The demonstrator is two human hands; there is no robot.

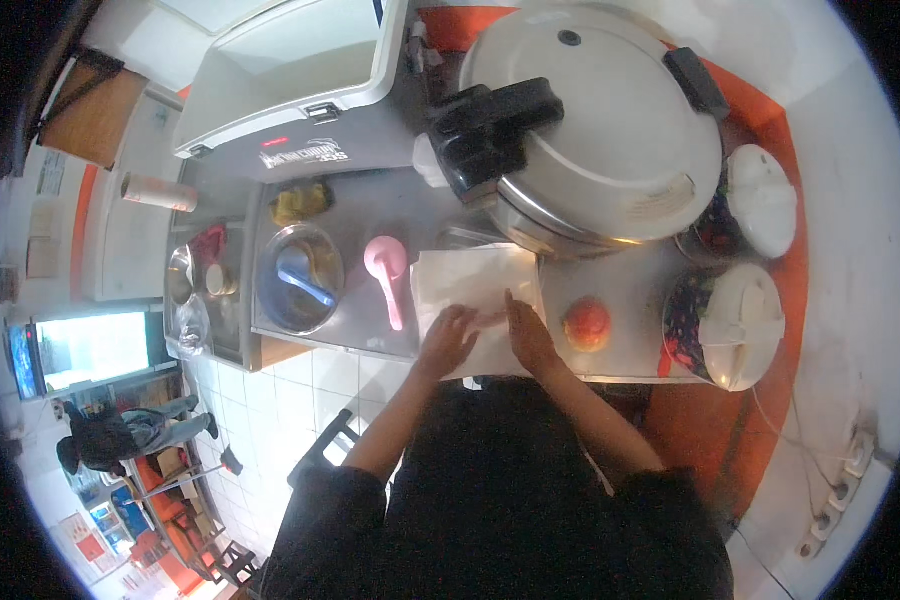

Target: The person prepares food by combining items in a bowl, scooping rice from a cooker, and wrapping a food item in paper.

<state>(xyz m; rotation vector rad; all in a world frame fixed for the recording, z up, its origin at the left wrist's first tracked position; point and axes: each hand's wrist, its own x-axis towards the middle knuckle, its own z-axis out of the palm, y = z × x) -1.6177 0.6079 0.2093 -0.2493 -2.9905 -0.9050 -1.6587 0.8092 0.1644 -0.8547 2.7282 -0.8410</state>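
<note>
A stack of pale paper sheets (474,277) lies on the metal counter in front of me. My left hand (448,341) rests on its left part, fingers bent. On its right part is my right hand (529,334), fingers stretched forward. Something thin and pinkish lies between the hands; whether either hand grips it is unclear. A red and yellow round thing (587,324), perhaps an apple, sits right of the paper. To the left lies a pink plastic ladle (385,262). Further left, a metal bowl (337,281) holds a blue-handled utensil (306,287).
A large pressure cooker (607,150) stands behind the paper. Two lidded patterned containers (742,326) (761,201) stand at right. An open cooler box (300,142) is at back left, near a yellow sponge-like item (300,202). A power strip (836,495) lies at right. Another person (112,439) stands far left.
</note>
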